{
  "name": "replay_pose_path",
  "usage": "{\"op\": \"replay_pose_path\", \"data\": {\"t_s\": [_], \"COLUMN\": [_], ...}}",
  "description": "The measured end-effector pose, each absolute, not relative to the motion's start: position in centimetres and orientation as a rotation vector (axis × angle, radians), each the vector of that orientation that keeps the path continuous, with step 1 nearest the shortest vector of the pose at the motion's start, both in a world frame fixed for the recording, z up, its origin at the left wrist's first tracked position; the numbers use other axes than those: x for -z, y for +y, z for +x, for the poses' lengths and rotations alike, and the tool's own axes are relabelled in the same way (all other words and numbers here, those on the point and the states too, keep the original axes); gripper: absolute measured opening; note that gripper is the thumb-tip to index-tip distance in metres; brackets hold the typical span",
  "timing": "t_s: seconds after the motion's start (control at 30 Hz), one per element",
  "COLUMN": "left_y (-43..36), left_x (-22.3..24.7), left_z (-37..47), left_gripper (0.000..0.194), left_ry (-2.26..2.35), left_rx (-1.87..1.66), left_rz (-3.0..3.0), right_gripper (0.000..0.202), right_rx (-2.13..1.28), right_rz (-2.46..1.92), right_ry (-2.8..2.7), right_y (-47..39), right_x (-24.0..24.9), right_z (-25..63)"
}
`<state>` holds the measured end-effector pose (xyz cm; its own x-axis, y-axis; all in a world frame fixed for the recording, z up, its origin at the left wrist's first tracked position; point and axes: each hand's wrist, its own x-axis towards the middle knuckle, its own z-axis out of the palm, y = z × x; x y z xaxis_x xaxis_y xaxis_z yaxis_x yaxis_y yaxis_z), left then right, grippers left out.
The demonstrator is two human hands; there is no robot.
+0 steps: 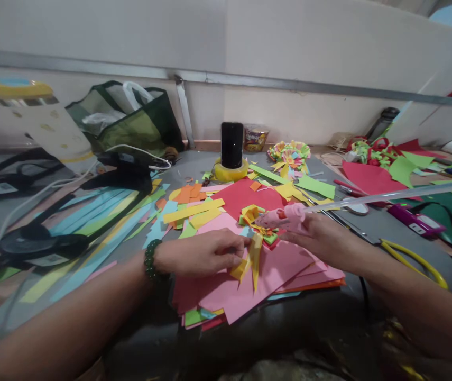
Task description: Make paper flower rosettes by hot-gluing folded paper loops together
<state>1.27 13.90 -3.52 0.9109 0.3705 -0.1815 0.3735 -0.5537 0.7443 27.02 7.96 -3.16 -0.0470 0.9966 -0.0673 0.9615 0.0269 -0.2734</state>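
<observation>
My right hand is wrapped round a pink glue gun, with a long clear glue stick running out of its back. The gun's nozzle points at a small folded paper piece in yellow, green and orange. My left hand, fingers curled together, holds a yellow paper strip just in front of that piece. Below both hands lies a stack of pink paper sheets, with red paper behind it.
A phone stands in a yellow tape roll. Colourful paper flowers lie behind to the right. Scissors rest beside my right forearm. Paper strips and black straps spread left, near a green bag.
</observation>
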Motion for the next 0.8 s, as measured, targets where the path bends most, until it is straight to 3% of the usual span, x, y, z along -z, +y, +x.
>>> {"op": "replay_pose_path", "data": {"t_s": [0.37, 0.8], "left_y": [13.8, 13.7], "left_x": [3.6, 3.4], "left_z": [1.3, 1.4], "left_gripper": [0.018, 0.018], "left_ry": [0.52, 0.547], "left_rx": [-0.004, 0.023], "left_rz": [2.204, 2.21], "right_gripper": [0.043, 0.048], "right_rx": [-0.476, -0.365], "right_rz": [-2.048, -2.121], "right_ry": [-2.154, -2.251], "right_y": [8.2, 7.8], "right_x": [3.2, 2.1], "right_z": [26.9, 26.7]}}
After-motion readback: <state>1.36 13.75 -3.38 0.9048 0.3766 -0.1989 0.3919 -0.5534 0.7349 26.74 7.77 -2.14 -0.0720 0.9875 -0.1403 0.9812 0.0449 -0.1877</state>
